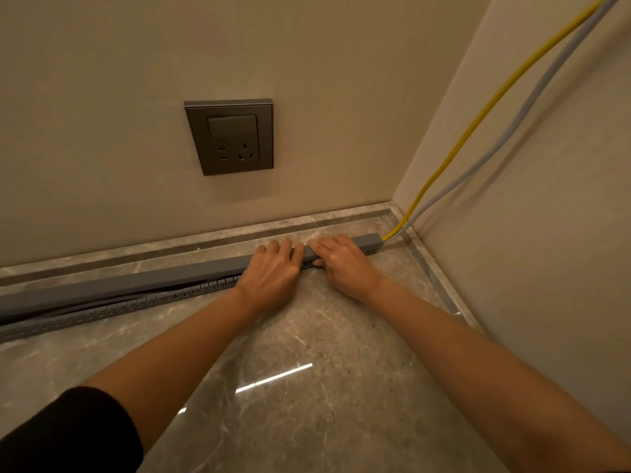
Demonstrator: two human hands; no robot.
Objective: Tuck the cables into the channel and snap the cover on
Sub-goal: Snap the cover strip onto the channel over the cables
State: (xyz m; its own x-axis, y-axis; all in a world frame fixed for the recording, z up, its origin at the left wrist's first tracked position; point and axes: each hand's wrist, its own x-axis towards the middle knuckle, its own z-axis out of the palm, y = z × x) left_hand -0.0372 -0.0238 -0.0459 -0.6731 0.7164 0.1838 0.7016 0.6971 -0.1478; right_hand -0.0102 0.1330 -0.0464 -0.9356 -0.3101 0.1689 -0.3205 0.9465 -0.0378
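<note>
Left hand (273,269) and right hand (343,262) press atop the cover (136,282).

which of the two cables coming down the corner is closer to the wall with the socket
The yellow cable: it runs on the socket side, left of the grey cable, which hangs nearer the right-hand wall.

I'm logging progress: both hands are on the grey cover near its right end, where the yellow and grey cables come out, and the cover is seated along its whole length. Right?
Not the whole length. In the head view the cover sits down only near the right end, by the left hand and right hand; toward the left it stands lifted off the slotted channel. The rest holds.
</note>
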